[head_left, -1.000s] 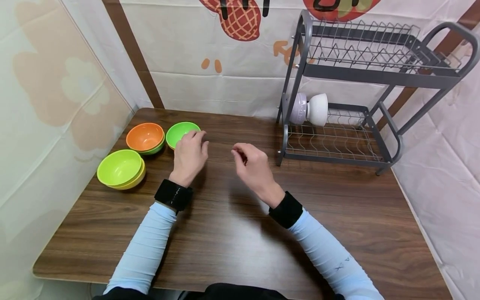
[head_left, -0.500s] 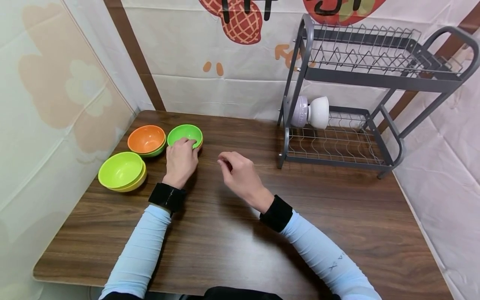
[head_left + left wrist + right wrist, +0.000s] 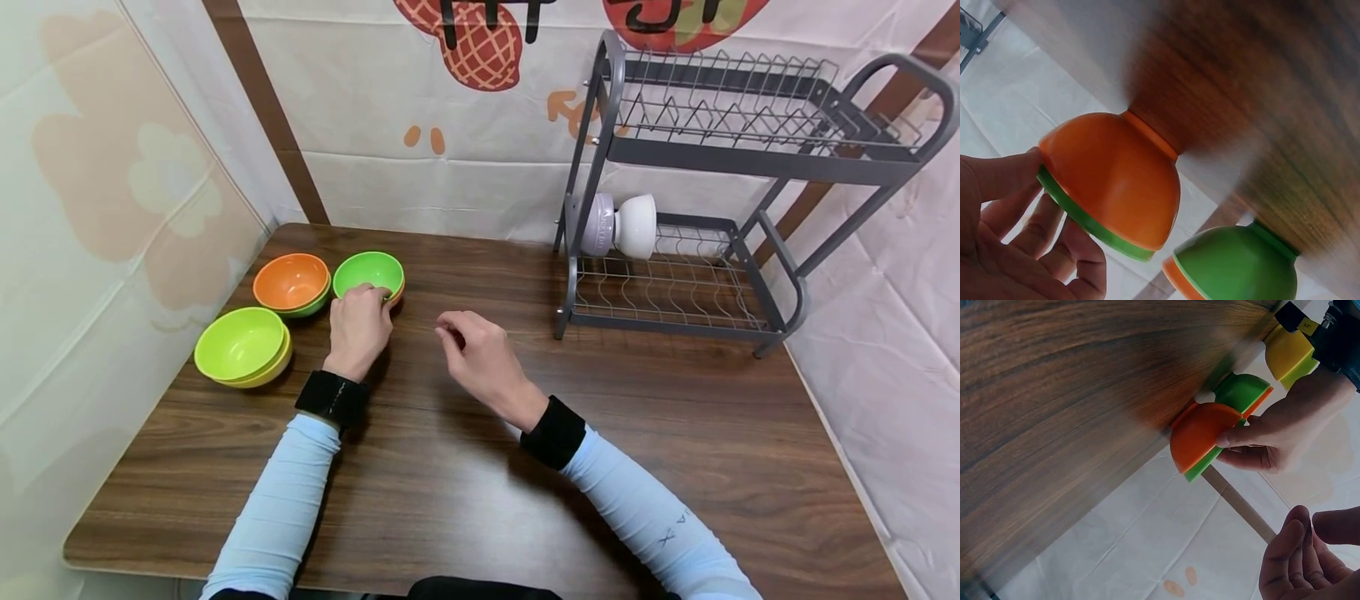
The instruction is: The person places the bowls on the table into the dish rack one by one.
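Observation:
A green bowl [image 3: 367, 272] sits nested in an orange bowl [image 3: 1116, 175] on the wooden table. My left hand [image 3: 358, 330] pinches this pair at the near rim. Its thumb [image 3: 1007, 170] lies against the orange outside, and the fingers reach over the green edge. To the right, my right hand [image 3: 487, 360] hovers above the table with loosely curled fingers and holds nothing. Left of the pinched pair stands another orange bowl [image 3: 291, 280], nested in a green one. Nearer me, a lime-green bowl [image 3: 238, 342] rests in a yellow bowl [image 3: 262, 373].
A grey two-tier dish rack [image 3: 675, 325] stands at the back right. On its lower tier, a lilac bowl [image 3: 598, 225] and a white bowl [image 3: 636, 227] lean on their sides at the left end. Printed cloth [image 3: 360, 183] hangs behind the table and along both sides.
My left hand has come down and slightly left onto the near rim of the green and orange pair. The right hand has shifted left and a little toward me.

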Motion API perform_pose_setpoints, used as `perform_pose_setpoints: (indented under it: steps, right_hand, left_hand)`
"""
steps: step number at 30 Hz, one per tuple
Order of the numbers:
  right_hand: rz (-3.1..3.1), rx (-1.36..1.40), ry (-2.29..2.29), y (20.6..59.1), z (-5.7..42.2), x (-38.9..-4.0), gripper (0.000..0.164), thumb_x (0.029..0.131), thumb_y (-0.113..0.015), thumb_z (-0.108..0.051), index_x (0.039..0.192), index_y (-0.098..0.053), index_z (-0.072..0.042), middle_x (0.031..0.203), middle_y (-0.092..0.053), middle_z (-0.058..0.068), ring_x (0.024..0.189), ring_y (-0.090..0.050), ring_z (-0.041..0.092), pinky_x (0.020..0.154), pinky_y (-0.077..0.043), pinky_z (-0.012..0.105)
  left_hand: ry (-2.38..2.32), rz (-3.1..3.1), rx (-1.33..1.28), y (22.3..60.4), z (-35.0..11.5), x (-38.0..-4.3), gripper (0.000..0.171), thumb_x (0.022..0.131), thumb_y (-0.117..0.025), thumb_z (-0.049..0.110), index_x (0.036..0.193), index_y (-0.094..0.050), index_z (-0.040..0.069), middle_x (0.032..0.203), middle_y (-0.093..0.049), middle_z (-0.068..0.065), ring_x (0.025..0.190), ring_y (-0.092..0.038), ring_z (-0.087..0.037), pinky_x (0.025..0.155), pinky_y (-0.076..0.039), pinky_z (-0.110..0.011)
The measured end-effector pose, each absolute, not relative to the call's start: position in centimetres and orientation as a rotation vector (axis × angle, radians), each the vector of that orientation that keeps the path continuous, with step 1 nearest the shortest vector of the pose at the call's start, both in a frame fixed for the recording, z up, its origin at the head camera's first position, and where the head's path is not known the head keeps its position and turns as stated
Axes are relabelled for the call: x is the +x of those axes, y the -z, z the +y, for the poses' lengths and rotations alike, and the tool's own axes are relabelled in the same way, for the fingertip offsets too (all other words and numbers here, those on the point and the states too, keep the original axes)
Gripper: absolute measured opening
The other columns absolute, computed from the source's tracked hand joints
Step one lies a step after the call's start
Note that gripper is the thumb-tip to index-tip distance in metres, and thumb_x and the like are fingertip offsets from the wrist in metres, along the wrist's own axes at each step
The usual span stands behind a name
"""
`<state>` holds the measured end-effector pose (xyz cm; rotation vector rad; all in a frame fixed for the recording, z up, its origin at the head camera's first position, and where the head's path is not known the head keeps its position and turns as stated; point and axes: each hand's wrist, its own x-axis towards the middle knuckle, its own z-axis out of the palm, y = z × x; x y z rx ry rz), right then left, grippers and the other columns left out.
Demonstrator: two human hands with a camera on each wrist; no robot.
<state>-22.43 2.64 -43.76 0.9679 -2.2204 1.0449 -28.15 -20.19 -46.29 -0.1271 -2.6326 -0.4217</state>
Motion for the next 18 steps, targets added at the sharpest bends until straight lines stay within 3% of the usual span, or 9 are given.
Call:
perform_pose_setpoints:
  steps: [18]
  right_hand:
    - [-2.25,0.96,-1.057,43.86,2.85,-22.18,0.01,0.102,-0.067,-0.005,0.11,-0.072,-0.002,0.096,-0.069,0.006,0.079,-0.063,0.01,0.07,-0.05,0.019]
  left_hand:
    - [0.49,-2.603,-0.105,46.24,-20.4,-28.05,0.016,0.094,-0.071,0.004,0.107,-0.08,0.001,0.098,-0.073,-0.019,0.091,-0.069,-0.043,0.077,-0.052,-0.059]
